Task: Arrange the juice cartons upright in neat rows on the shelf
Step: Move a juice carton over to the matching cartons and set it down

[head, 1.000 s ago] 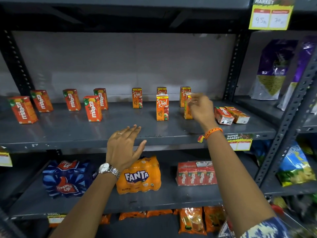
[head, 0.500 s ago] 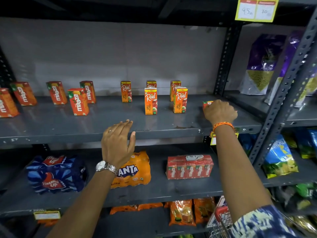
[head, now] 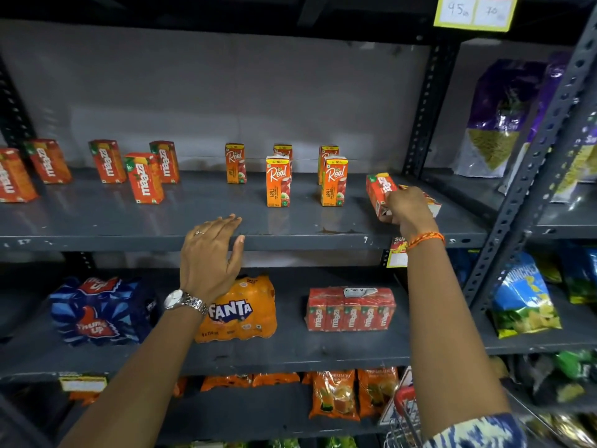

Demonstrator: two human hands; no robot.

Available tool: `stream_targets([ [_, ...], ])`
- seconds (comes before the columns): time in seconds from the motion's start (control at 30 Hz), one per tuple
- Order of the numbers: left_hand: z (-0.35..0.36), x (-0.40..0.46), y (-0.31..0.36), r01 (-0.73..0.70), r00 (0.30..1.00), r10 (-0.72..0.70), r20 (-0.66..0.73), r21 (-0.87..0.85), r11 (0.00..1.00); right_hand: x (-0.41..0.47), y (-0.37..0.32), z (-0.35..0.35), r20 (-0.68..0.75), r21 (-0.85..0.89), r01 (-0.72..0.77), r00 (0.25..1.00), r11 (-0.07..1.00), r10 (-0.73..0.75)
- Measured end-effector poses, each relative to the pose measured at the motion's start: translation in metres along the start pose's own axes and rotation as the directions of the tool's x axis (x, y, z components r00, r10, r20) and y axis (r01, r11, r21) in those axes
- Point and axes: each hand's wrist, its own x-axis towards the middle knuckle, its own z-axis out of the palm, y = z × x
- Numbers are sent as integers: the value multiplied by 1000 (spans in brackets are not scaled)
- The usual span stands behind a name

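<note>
On the grey shelf (head: 193,221) several red Maaza cartons (head: 143,178) stand upright at the left. Several orange Real apple cartons stand in the middle, with two in front (head: 278,182) (head: 334,181). My right hand (head: 407,208) grips a red Maaza carton (head: 379,189) at the shelf's right end, tilted and lifted off the shelf. Another carton (head: 433,205) lies flat behind that hand, mostly hidden. My left hand (head: 211,257) rests open on the shelf's front edge, holding nothing.
Below are a blue Thums Up pack (head: 100,312), an orange Fanta pack (head: 240,310) and a wrapped Maaza multipack (head: 350,310). Snack bags (head: 523,299) fill the right-hand rack beyond the black upright post (head: 424,108). A price label (head: 475,11) hangs above.
My right hand left the upright Real carton, moved right to the lying cartons, closed on a red Maaza carton and raised it. The left hand settled onto the shelf edge.
</note>
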Motion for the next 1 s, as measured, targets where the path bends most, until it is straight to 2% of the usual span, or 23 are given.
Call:
stream_targets([
  [0.17, -3, 0, 3, 9, 1000, -9, 18, -12, 1000, -18, 4, 8, 25, 215, 40, 999, 976, -47],
  [0.27, -7, 0, 4, 7, 999, -6, 42, -4, 1000, -30, 4, 15, 134, 364, 34, 987, 931, -89],
  [0.4, -14, 2, -4, -47, 994, 45, 100, 22, 999, -45, -2, 29, 271, 461, 18, 949, 887, -161],
  [0.53, -24, -7, -27, -41, 996, 42, 83, -11, 999, -55, -11, 56, 349, 499, 24, 910, 866, -226],
  [0.7, -40, -17, -77, -18, 998, 19, 58, -17, 1000, -76, -31, 110, 371, 385, 143, 880, 912, -295],
  [1.0, -80, -29, -182, 1, 999, -1, 45, 18, 1000, -126, -59, 234, 413, 387, 183, 842, 904, -348],
])
